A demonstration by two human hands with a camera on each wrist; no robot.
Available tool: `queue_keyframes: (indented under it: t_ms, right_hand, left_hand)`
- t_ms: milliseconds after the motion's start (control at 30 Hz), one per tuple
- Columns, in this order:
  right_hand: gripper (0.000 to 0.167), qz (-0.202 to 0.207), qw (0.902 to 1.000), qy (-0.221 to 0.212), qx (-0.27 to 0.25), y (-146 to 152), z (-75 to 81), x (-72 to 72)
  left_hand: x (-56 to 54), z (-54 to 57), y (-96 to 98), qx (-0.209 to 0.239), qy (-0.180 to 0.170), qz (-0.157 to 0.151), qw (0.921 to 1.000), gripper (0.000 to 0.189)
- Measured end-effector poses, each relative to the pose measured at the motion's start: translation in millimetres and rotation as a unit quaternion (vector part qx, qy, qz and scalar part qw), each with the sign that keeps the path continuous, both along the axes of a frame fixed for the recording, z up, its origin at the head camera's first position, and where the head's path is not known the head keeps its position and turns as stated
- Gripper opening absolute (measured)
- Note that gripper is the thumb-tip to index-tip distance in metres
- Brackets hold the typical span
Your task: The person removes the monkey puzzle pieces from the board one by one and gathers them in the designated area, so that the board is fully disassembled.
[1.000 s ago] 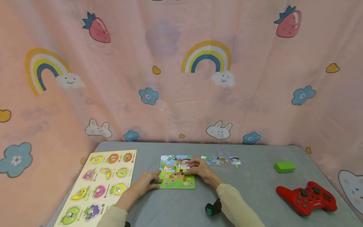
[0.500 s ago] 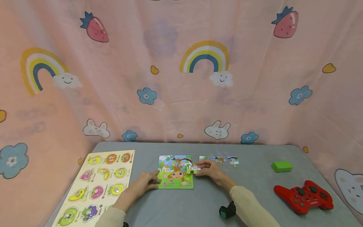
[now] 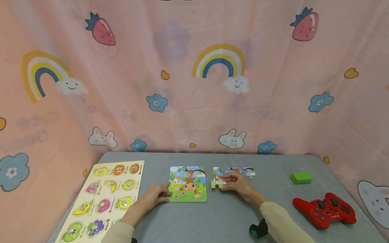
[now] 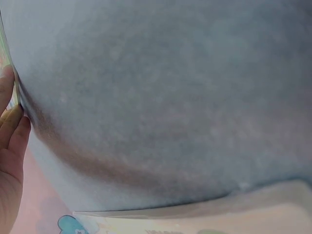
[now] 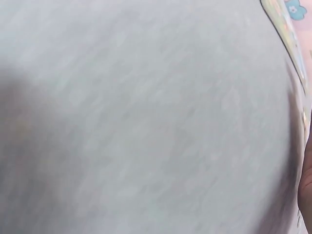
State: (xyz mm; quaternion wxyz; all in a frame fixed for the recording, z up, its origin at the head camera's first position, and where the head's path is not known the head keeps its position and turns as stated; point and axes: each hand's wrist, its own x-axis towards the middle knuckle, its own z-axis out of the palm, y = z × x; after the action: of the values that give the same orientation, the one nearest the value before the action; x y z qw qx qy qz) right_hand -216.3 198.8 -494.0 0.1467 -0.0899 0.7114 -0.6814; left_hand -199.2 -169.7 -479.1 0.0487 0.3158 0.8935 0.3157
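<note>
A small jigsaw puzzle [image 3: 189,194] with a monkey picture lies flat on the grey table. My left hand [image 3: 153,196] holds its left edge, fingers and thumb along the side; in the left wrist view, fingertips [image 4: 13,119] meet that edge. Right of the puzzle, my right hand [image 3: 238,185] pinches a puzzle piece [image 3: 216,182] with a house on it by its right side. Whether that piece touches the table, I cannot tell. Just behind it are three loose pieces in a row, the right one [image 3: 250,171] plainest; my fingers partly cover the middle one.
A cream fruit puzzle board [image 3: 118,192] takes up the left side of the table [image 3: 188,222]. On the right are a green block [image 3: 301,178] and a red game controller [image 3: 325,211]. A pink patterned curtain [image 3: 182,128] hangs behind.
My right hand has drawn the house piece away from the puzzle to the right, close to the loose pieces. The left hand stays at the puzzle's edge.
</note>
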Motion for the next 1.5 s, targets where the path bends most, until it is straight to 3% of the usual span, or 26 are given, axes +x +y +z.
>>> queue_keyframes:
  t_ms: [267,533,700,1000,1167,1333,1500]
  right_hand:
    - [0.052,-0.002,0.9995,0.015,0.027,9.4,-5.1,5.6]
    - [0.049,-0.026,0.9969,0.032,0.067,6.0,-1.3,8.4]
    - [0.045,-0.035,0.9875,0.061,0.141,-0.6,6.1,8.1]
    - [0.039,-0.029,0.9704,0.143,0.193,-4.6,9.1,6.0]
    - [0.04,-0.033,0.9658,0.142,0.214,-5.2,8.2,6.1]
    - [0.042,-0.034,0.9685,0.128,0.211,-5.5,10.0,6.9]
    - [0.042,-0.061,0.9733,0.089,0.203,-5.9,14.6,8.0]
  left_hand:
    - [-0.6,-0.5,-0.3,-0.004,0.015,-0.003,0.9999,0.023]
    - [-0.4,0.5,0.0,-0.006,0.011,0.001,0.9999,0.023]
    - [-0.1,0.4,1.0,-0.005,0.008,0.002,0.9999,0.022]
    - [0.5,-0.9,2.0,0.0,0.002,0.003,1.0,0.022]
    - [0.6,-0.7,1.7,0.003,-0.004,0.004,1.0,0.021]
    - [0.3,-0.9,1.3,0.003,-0.005,0.005,1.0,0.021]
    - [-1.1,-1.1,0.9,-0.001,-0.007,0.003,1.0,0.021]
